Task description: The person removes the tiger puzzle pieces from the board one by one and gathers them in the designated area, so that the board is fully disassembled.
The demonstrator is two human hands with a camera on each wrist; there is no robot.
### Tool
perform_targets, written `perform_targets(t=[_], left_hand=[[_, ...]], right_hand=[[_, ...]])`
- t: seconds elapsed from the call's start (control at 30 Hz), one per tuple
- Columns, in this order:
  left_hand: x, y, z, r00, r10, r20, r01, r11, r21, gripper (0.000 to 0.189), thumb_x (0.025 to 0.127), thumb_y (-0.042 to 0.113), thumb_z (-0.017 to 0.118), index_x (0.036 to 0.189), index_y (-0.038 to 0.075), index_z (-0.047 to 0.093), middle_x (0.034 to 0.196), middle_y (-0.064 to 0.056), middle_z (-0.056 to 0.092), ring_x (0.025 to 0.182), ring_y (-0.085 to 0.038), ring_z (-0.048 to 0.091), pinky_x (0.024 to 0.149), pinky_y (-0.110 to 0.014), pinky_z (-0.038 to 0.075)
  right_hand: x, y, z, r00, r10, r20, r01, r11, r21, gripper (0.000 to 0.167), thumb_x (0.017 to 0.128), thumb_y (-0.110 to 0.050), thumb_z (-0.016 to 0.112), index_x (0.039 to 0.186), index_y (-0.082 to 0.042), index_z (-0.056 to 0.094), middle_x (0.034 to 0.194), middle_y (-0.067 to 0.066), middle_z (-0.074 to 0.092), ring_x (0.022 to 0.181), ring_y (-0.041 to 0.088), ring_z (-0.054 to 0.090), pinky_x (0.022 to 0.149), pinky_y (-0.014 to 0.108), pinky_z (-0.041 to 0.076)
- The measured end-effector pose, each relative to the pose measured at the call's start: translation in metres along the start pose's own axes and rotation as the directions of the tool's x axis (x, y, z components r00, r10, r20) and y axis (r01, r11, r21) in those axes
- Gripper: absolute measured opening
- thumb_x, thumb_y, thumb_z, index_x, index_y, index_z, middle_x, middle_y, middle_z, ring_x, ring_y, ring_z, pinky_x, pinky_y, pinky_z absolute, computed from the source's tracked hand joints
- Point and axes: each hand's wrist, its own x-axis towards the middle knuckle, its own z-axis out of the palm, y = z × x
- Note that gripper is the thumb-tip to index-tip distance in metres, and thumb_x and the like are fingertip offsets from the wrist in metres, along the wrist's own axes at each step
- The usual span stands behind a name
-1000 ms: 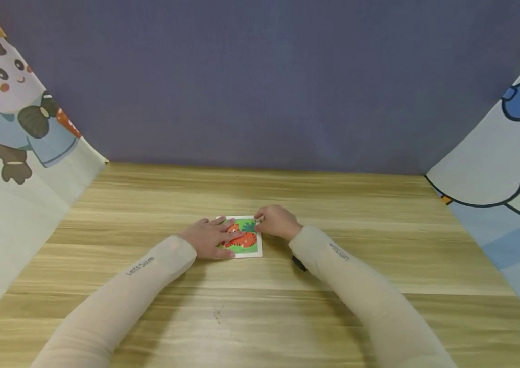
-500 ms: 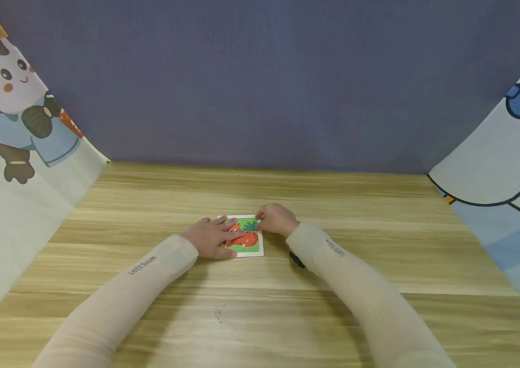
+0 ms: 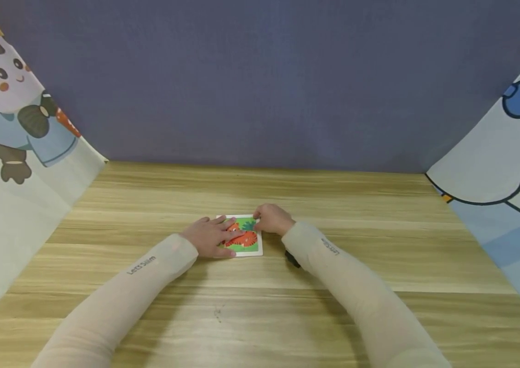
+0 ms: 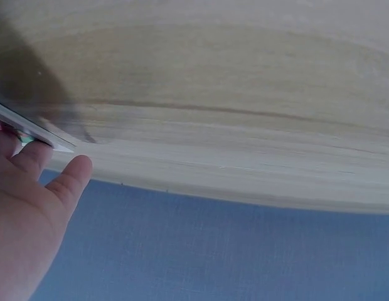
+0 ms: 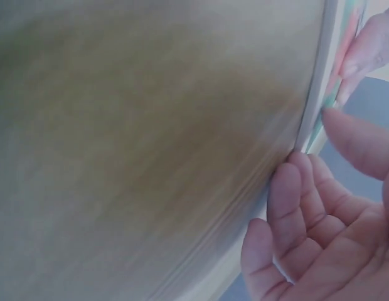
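Note:
A square picture board (image 3: 247,249) with a white border lies flat on the wooden table. Its picture shows an orange animal on green, with a dark green plant at the upper right. Across the board's left part my left hand (image 3: 208,238) rests with spread, straight fingers, hiding that side. At the upper right corner, my right hand (image 3: 275,220) holds the edge with curled fingers. In the right wrist view the thumb (image 5: 357,141) touches the picture side while the fingertips (image 5: 285,179) meet the board's side. The left wrist view shows only a sliver of the board (image 4: 31,128) beside the fingers.
The wooden table (image 3: 260,317) extends around the board on all sides. Behind it stands a dark blue-grey cloth wall (image 3: 260,87). Printed cartoon panels flank the table, one on the left (image 3: 34,204) and one on the right (image 3: 494,168).
My right hand and wrist have shifted slightly left, with the fingers a little further over the board's corner. The left hand and the board stay in place.

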Motion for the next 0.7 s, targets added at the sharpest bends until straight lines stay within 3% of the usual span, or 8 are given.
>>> perform_targets(t=[0.27,0.5,0.7], left_hand=[[-0.002,0.000,0.000,1.000,0.006,-0.006,-0.006,1.000,0.019,0.067,0.092,0.060,0.047,0.150,0.028,0.035,0.156,-0.009,0.026,0.141,-0.033,0.025,0.107,-0.057,0.029],[-0.003,0.002,0.000,1.000,0.002,-0.020,-0.001,0.999,0.036,0.066,0.093,0.060,0.046,0.150,0.028,0.035,0.156,-0.009,0.025,0.141,-0.033,0.025,0.107,-0.057,0.030],[-0.003,0.003,-0.001,1.000,0.001,-0.023,0.000,0.999,0.050,0.065,0.093,0.059,0.047,0.149,0.027,0.037,0.156,-0.009,0.027,0.141,-0.033,0.027,0.106,-0.057,0.031]], right_hand=[[0.000,-0.003,0.002,0.999,0.039,-0.022,-0.038,0.999,0.038,0.027,0.088,-0.011,0.070,0.113,-0.002,0.069,0.118,0.009,0.066,0.108,0.024,0.061,0.091,0.035,0.049],[-0.003,-0.011,0.005,0.997,0.049,-0.053,-0.052,0.998,-0.046,0.017,0.084,-0.009,0.072,0.100,-0.003,0.074,0.103,0.007,0.070,0.077,0.016,0.059,0.075,0.033,0.052],[0.001,-0.005,0.003,0.996,0.043,-0.074,-0.039,0.998,0.049,0.022,0.084,-0.007,0.071,0.105,-0.001,0.073,0.114,0.012,0.068,0.103,0.025,0.062,0.093,0.036,0.048]])
